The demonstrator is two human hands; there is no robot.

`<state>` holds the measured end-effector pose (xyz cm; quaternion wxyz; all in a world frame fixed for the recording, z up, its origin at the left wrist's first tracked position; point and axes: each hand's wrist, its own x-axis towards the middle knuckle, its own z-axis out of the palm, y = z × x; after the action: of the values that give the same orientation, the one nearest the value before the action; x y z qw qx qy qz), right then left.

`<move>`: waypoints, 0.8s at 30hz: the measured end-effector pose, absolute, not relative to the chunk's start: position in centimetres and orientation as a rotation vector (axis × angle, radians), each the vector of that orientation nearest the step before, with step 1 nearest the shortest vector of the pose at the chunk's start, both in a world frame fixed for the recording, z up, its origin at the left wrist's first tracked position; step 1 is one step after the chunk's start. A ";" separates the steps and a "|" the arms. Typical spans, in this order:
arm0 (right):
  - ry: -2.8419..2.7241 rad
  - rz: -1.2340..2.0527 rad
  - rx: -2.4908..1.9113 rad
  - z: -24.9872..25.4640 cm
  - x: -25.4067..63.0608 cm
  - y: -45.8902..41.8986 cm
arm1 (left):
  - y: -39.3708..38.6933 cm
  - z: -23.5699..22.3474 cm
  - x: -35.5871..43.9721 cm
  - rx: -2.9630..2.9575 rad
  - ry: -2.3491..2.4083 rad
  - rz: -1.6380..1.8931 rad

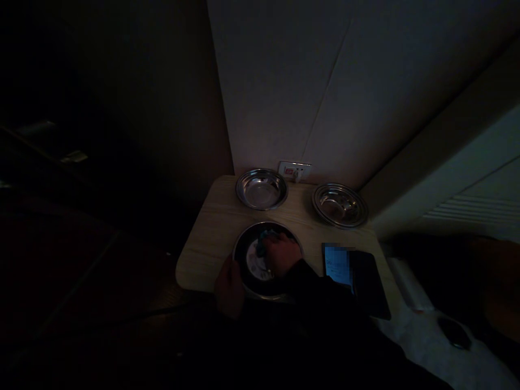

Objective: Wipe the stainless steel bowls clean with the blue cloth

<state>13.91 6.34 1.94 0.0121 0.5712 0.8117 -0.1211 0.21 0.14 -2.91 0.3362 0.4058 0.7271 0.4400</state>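
Observation:
In the dim light, a round metal bowl (266,297) sits at the front of a small wooden-topped table (203,238). My left hand (229,288) grips its left rim, thumb up along the edge. Inside the bowl, my right hand (283,253) is closed on a blue-green cloth (263,241), pressed near the inner bottom. A pale round patch with marks, perhaps a label or print, shows on the bowl's bottom. Behind it stands a shallow shiny metal dish (261,190). To the back right is a stack of similar metal dishes (340,206).
A tablet or phone with a lit screen (338,265) lies at the table's right. A wall socket (294,171) with a plug is behind the dishes. Beyond the right edge, a dark oval object (454,332) rests on pale fabric (426,352).

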 end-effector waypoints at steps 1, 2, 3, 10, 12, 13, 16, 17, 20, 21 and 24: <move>2.531 -0.380 1.774 2.0 13.9 6.3 | 0.2 -3.0 0.2 1.051 1.896 1.154; 2.543 -0.385 1.754 2.0 13.7 6.2 | 0.3 -3.1 0.3 1.043 1.898 1.158; 2.570 -0.396 1.714 2.0 13.3 5.9 | 0.4 -3.2 0.3 1.035 1.899 1.163; 2.713 -0.706 1.297 2.7 12.8 3.9 | 0.8 -2.7 0.1 1.003 1.877 1.184; 2.669 -0.821 1.298 2.7 13.7 3.5 | 0.8 -2.4 0.0 0.966 1.869 1.183; 2.667 -0.884 1.321 2.7 14.0 3.4 | 0.7 -2.3 -0.1 0.928 1.852 1.192; 2.779 -1.079 1.495 2.2 14.1 2.8 | 0.4 -2.2 -0.5 0.775 1.781 1.243; 2.843 -1.110 1.553 2.0 13.8 2.5 | 0.3 -2.3 -0.6 0.727 1.760 1.258; 3.004 -1.024 1.537 1.7 12.3 1.6 | 0.1 -2.8 -1.0 0.627 1.686 1.290; 3.016 -0.952 1.508 1.8 11.8 1.3 | 0.1 -3.0 -1.1 0.603 1.646 1.292; 2.948 -0.775 1.503 2.5 10.6 1.1 | 0.5 -3.8 -1.1 0.668 1.582 1.272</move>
<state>10.64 1.06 2.47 -0.1283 0.4386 0.8603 -0.2261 -1.11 0.45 -3.75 0.4814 0.2741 0.6487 0.5218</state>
